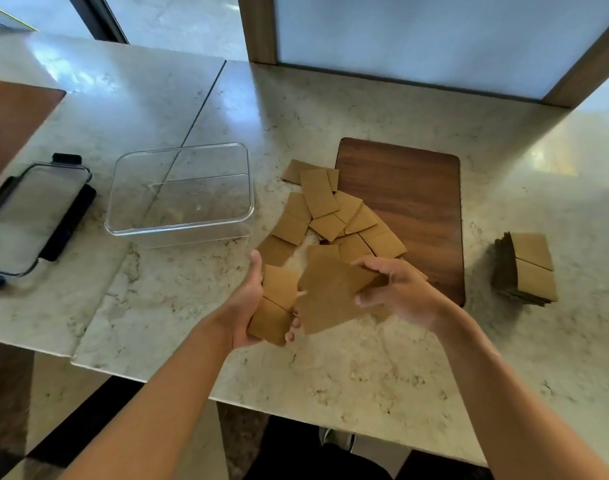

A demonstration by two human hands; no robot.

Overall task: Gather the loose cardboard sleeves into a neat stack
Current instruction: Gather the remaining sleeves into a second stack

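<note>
Several loose brown cardboard sleeves [331, 213] lie scattered and overlapping on the marble counter, partly over the left edge of a dark wooden board [410, 202]. My left hand [244, 306] holds a small bunch of sleeves [277, 306] upright from below. My right hand [400, 289] grips another sleeve [331, 296] by its right edge, held just above the counter and touching the bunch in the left hand. A neat stack of sleeves [528, 268] stands on the counter at the right.
A clear plastic container [182, 192] with nothing in it sits left of the sleeves. Its lid with black clips [36, 216] lies further left. A frosted panel in a wooden frame [434, 39] rises behind the board. The counter's front edge [227, 396] runs below my forearms.
</note>
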